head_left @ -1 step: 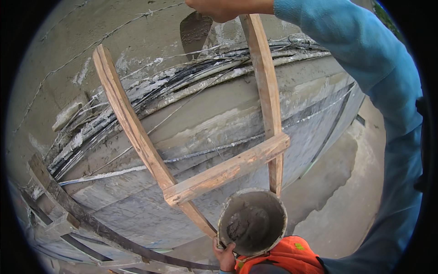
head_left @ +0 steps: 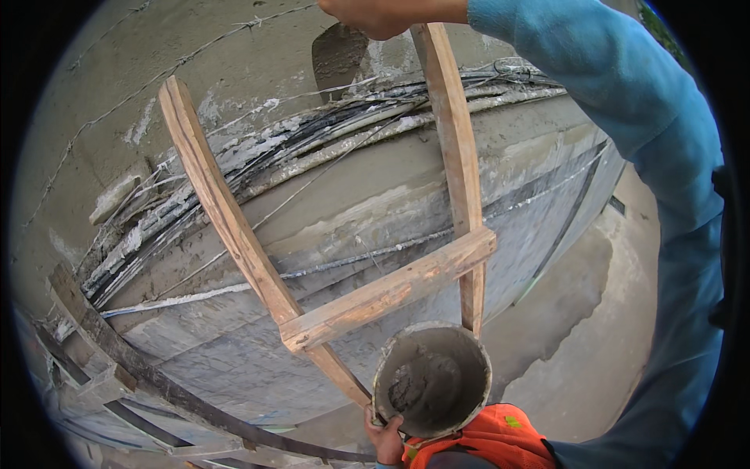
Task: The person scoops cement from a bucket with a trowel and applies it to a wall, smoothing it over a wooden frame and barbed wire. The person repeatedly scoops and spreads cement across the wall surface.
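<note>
My right hand (head_left: pixel 383 14) reaches up to the top edge of the picture, closed, with part of it cut off. Just below it the grey, mortar-smeared blade of a trowel (head_left: pixel 339 61) shows close to the wall; its handle is hidden. Low in the view, my left hand (head_left: pixel 386 441) grips the rim of a round bucket (head_left: pixel 478 406) beside a wooden ladder's left rail. Wet grey mortar (head_left: pixel 428 384) lies inside the bucket, which rests against my orange vest. The wooden ladder (head_left: pixel 391 291) stands in front of me, its rung just above the bucket.
A bundle of cables and pipes (head_left: pixel 328 147) runs across the plastered wall (head_left: pixel 141 86), behind the ladder. Barbed wire (head_left: pixel 156 72) crosses the upper left. At lower left is another wooden ladder (head_left: pixel 148 388). Pavement with a darker patch (head_left: pixel 558 313) lies far below on the right.
The trowel blade has shifted slightly to the right along the wall with my right hand. My left hand and the bucket stay in place.
</note>
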